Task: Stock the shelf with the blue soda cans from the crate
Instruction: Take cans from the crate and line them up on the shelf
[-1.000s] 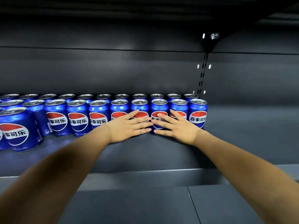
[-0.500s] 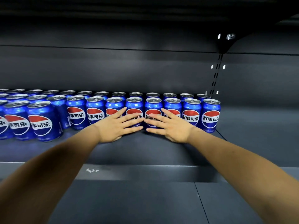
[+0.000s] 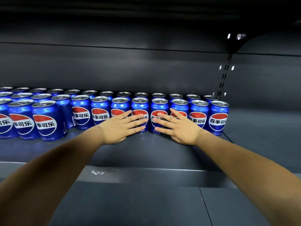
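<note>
Shelf (image 3: pixel 162 154): dark metal, lit from the front edge; holds the stock.
Blue soda cans (image 3: pixel 101 111): upright, labels forward, in rows reaching the back panel; extra front cans at left.
Left hand (image 3: pixel 120 128): flat, fingers straight and spread, pressing the front-row can faces.
Right hand (image 3: pixel 180 128): likewise flat and ungripped, mirrored beside it.
Purpose: likely squaring the front row back, leaving room ahead for more.
Crate: not in view.
Bare shelf, right: awaiting stock.
</note>
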